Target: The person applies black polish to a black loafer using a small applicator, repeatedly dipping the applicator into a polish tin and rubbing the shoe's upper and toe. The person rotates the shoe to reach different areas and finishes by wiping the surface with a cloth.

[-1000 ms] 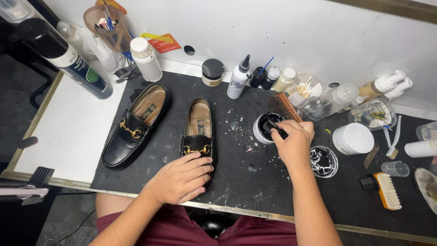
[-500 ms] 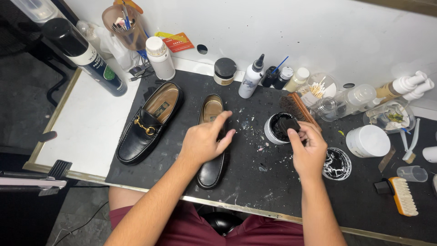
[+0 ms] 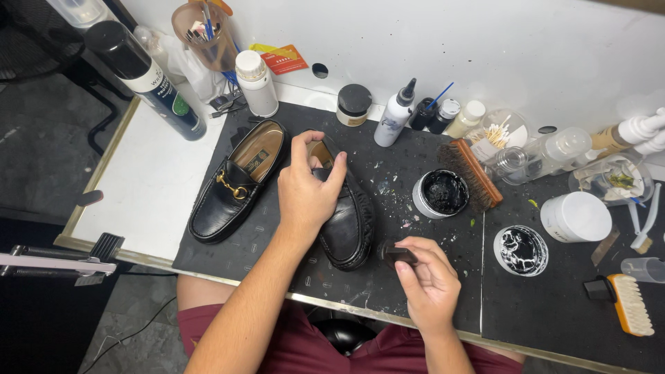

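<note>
An orange-red card [image 3: 285,59] lies by the wall; black spray can [image 3: 149,72] carries a white label.

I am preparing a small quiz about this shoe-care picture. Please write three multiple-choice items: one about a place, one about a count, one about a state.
1. Where does the second loafer lie?
A. Left of the gripped loafer, on the mat
B. On the floor
C. Behind the bottles

2. How many black loafers are on the mat?
A. One
B. Two
C. Three

3. In what state is the round tin of black polish?
A. Closed with a lid
B. Tipped on its side
C. Open, upright

Answers:
1 A: it rests on the mat, left of the loafer that the left hand grips.
2 B: only these two shoes show.
3 C: the dark polish shows from above; the right hand holds a small dark applicator near the shoe's toe.
</note>
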